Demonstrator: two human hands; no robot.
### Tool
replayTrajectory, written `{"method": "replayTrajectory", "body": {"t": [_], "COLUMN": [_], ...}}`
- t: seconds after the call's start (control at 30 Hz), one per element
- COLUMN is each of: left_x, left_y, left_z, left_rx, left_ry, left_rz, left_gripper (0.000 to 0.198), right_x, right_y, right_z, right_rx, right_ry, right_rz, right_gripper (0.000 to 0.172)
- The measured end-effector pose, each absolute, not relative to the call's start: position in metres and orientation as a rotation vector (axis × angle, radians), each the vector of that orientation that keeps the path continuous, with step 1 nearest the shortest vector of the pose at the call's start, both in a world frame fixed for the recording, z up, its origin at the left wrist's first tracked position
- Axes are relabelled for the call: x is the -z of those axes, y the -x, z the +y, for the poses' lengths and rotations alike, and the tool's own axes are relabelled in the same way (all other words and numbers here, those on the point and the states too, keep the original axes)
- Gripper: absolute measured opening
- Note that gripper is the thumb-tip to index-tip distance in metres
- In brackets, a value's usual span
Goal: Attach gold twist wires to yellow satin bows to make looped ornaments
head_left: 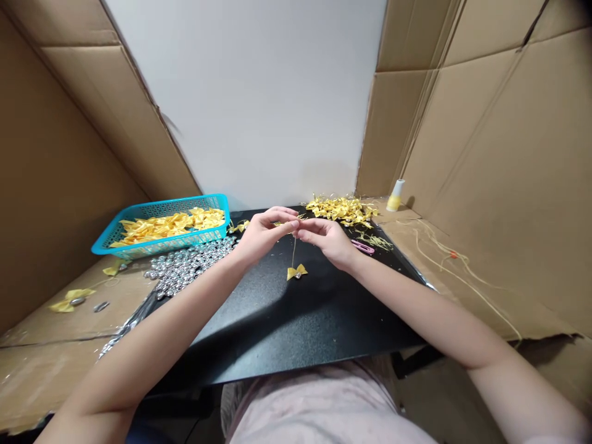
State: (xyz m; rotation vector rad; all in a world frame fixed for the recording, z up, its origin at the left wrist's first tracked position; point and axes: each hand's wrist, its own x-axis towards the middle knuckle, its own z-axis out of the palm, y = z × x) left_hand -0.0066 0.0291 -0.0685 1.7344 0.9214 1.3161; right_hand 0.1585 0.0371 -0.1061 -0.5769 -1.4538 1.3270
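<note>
Over the black tabletop (277, 327), my left hand (268, 233) and my right hand (329, 240) meet with their fingertips pinched together. Between them they hold a thin yellow thread (294, 250); the exact grip of each finger is too small to make out. From the thread hangs a small yellow ribbon bow (296, 272) with a shiny silver bead at its middle. Just behind my right hand lies a heap of yellow bows (345, 211) with thread ends. A pink clip-like tool (363, 246) rests beside my right wrist.
A blue basket (161, 250) of yellow ribbon bows stands at the left. Many silver beads (189, 265) lie in front of it. Thread scraps (375, 239), a thread cone (395, 195) and loose thread (462, 271) are at the right. Cardboard walls (518, 154) enclose both sides.
</note>
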Motion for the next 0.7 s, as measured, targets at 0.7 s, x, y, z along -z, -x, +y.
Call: {"method": "replayTrajectory", "body": {"t": [0.7], "left_x": [0.149], "left_y": [0.03], "left_z": [0.023], "left_rx": [-0.666], "left_ry": [-2.27], "left_rz": [1.151], "left_gripper": [0.022], "right_x": [0.123], "right_y": [-0.179], "right_z": [0.041], "right_rx": [-1.672], "right_ry": [0.538], "right_rz": [-1.01], "right_gripper": [0.034]}}
